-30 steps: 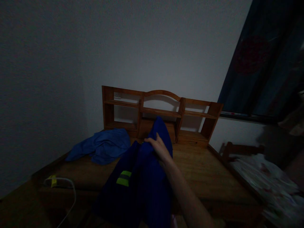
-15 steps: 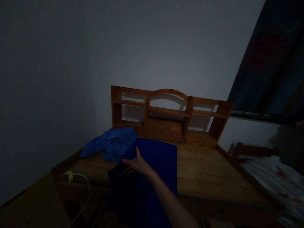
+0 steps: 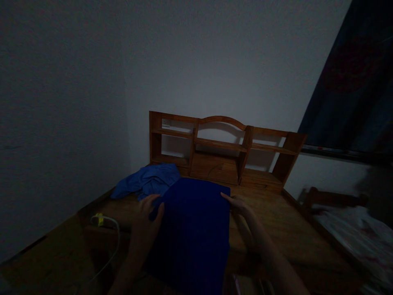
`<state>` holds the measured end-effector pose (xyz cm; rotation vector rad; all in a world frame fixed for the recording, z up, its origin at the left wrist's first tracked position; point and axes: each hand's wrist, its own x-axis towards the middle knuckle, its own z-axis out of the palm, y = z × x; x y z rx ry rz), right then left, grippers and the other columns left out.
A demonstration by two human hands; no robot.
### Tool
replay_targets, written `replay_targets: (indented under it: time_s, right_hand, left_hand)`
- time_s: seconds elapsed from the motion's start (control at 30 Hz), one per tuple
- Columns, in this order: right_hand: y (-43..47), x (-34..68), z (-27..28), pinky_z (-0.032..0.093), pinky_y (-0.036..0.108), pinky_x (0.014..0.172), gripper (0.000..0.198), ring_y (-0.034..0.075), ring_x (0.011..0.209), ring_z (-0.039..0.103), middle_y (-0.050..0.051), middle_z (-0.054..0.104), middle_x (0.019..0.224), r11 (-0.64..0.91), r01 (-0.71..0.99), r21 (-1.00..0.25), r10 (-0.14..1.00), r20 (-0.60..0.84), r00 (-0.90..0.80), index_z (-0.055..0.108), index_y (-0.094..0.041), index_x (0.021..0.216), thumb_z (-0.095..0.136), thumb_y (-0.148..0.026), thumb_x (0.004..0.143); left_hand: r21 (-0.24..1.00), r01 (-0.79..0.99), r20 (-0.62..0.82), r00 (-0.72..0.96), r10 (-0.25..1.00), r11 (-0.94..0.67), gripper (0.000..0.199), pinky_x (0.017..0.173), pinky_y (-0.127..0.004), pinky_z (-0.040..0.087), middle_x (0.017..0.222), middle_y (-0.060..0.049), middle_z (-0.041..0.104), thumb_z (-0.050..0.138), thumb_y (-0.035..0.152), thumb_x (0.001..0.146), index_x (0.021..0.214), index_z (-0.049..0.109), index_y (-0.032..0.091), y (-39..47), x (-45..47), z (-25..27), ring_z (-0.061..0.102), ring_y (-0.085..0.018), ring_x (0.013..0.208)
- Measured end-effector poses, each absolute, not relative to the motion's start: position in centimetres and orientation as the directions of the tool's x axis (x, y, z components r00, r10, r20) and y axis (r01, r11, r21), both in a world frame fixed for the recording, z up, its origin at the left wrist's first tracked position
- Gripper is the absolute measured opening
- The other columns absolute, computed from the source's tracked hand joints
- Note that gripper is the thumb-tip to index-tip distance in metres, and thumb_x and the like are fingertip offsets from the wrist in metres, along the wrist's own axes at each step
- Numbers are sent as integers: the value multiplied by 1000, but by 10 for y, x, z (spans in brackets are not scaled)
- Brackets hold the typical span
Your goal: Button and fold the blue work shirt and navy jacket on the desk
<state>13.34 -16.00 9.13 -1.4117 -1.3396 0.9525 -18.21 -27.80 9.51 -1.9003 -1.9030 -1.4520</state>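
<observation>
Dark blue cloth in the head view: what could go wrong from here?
The spread-out dark blue cloth extends past the near edge of the flat brown wooden surface, so it might slide off. The crumpled lighter blue cloth lies close beside its far left side and could get dragged along.
</observation>
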Motion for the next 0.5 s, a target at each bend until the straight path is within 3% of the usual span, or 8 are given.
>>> replay_targets:
  time_s: [0.03,0.2,0.37,0.5]
  right_hand:
    - [-167,128,91,51,34,70,25,23,80,63,6,66,74,39,209,-977,995,57,78,63,-18,74,66,-42,66]
    - [-190,121,104,51,29,64,22,19,69,63,5,68,77,35,-62,-997,998,31,61,63,-16,77,66,-32,61]
    - [-234,144,143,50,28,70,34,22,81,64,5,69,90,145,-84,-986,987,137,88,65,-17,90,67,-36,62]
    - [-298,174,185,52,35,74,37,28,85,64,8,69,93,134,11,-991,990,134,38,67,-18,90,67,-38,59]
  left_hand:
    - [640,732,553,-229,801,-232,34,95,-43,42,115,-6,54,47,34,87,120,51,25,-259,-176,105,48,-26,113]
    - [718,635,462,-130,877,-284,38,88,-44,46,119,-10,53,53,35,86,119,51,15,-214,-148,138,53,-23,105]
    - [784,529,390,-13,921,-325,35,84,-41,49,117,-9,54,53,33,87,117,52,15,-231,-133,145,56,-21,101]
    - [843,430,329,66,942,-325,32,85,-41,49,117,-10,55,50,35,88,115,53,17,-257,-113,136,56,-20,100]
